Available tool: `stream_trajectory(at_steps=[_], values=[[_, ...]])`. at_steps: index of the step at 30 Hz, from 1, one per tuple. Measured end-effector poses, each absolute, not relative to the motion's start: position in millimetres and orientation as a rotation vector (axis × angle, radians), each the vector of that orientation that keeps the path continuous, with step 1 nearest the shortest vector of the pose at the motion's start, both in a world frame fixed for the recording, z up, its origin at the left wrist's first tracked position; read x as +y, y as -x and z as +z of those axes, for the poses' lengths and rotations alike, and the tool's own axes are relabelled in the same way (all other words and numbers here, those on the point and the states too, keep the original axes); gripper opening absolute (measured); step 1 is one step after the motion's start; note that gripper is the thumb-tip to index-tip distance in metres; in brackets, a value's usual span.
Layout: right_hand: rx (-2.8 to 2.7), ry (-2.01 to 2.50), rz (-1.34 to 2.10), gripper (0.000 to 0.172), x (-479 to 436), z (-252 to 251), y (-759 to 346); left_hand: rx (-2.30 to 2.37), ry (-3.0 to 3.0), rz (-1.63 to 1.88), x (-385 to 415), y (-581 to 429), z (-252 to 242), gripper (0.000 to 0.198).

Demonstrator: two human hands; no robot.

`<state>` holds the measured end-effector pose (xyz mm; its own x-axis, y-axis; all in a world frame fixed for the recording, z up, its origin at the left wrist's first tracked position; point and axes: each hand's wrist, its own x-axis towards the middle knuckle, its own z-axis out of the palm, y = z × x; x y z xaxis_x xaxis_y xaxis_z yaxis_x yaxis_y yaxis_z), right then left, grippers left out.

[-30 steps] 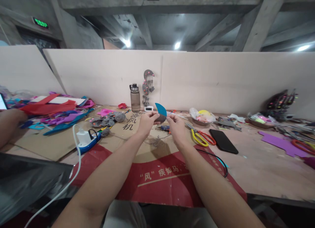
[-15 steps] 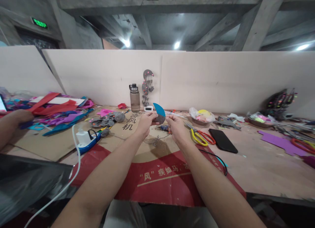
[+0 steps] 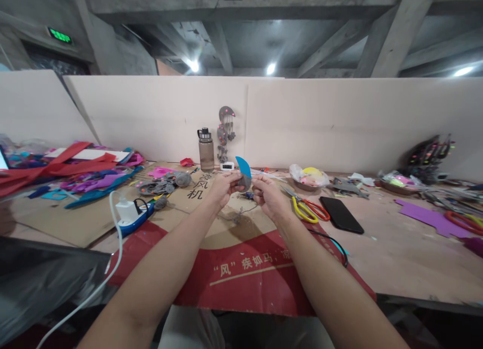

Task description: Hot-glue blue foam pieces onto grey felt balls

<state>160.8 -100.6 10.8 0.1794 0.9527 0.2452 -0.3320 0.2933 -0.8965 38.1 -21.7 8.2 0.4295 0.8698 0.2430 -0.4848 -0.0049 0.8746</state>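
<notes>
My left hand (image 3: 222, 187) and my right hand (image 3: 266, 194) are raised together over the cardboard sheet (image 3: 211, 228). Between their pinched fingertips sits a blue crescent-shaped foam piece (image 3: 243, 166) with a grey piece (image 3: 246, 182) just under it. The left fingers grip the pieces from the left, the right fingers from the right. A thin thread and small dark bits (image 3: 241, 214) lie on the cardboard below my hands.
Yellow-and-red scissors (image 3: 307, 209) and a black phone (image 3: 340, 214) lie right of my hands. A water bottle (image 3: 206, 150), a grey hanging ornament (image 3: 225, 125), a white charger on a blue power strip (image 3: 130, 213), coloured foam scraps (image 3: 83, 175) and a purple sheet (image 3: 430, 216) surround them.
My two hands have drawn closer together around the foam pieces and shifted slightly down. The other person's arm at the far left has pulled back out of sight.
</notes>
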Motion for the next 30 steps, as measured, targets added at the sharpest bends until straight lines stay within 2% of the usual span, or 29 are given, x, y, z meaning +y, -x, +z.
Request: stream_trajectory(at_steps=[15, 19, 24, 30], values=[[-1.027, 0.738, 1.065, 0.026, -104.6, 12.7, -157.4, 0.388, -0.93, 0.97, -21.8, -40.4, 9.9, 0.004], [-1.036, 0.76, 0.917, 0.026, -104.1, 9.7, -152.6, 0.349, -0.986, 1.0, -23.7, -43.4, 6.5, 0.005], [-1.089, 0.909, 0.642, 0.018, -100.8, 3.1, -145.4, 0.326, -1.126, 1.079, -29.7, -48.5, 3.3, 0.015], [-1.169, 0.97, 0.414, 0.014, -97.7, -3.1, -141.9, 0.266, -1.146, 1.142, -42.2, -55.1, 6.7, 0.01]])
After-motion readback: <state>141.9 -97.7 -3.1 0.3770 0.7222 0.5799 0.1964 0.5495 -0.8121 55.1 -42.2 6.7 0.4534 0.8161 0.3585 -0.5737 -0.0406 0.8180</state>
